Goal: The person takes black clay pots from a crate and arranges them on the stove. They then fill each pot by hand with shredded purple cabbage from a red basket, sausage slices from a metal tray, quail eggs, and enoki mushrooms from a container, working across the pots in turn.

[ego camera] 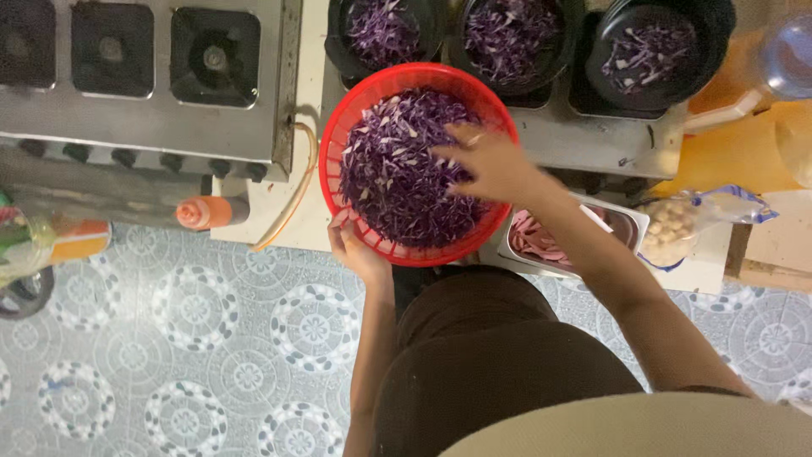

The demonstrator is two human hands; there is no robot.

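Note:
A red plastic basket [353, 114] full of shredded purple cabbage [397, 169] sits at the counter's near edge. My left hand [355, 250] grips the basket's near rim from below. My right hand [491, 165] reaches into the basket from the right, its fingers pressed down into the cabbage shreds. Behind the basket stand three black bowls [647, 51], each with a portion of purple cabbage inside.
A gas stove [152, 76] with knobs fills the upper left. A squeeze bottle with an orange cap [207, 211] lies beside it. A metal tray of pink slices [541, 241] and a plastic bag of pale round pieces [672, 228] sit right. Patterned floor tiles [194, 338] lie below.

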